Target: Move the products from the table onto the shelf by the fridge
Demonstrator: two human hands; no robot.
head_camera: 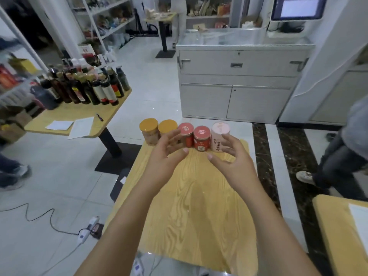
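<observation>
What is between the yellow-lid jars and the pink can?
Two red cans stand between the yellow-lid jars and the pink can, all in one row at the table's far edge, seen in the head view.

The left hand [168, 154] is covering the lower part of the second yellow-lidded jar [168, 127] and part of the left red jar [186, 135]. The right hand [233, 158] is hiding the pink canister's [219, 134] base. Its print is reading too blurred to make out.
</observation>
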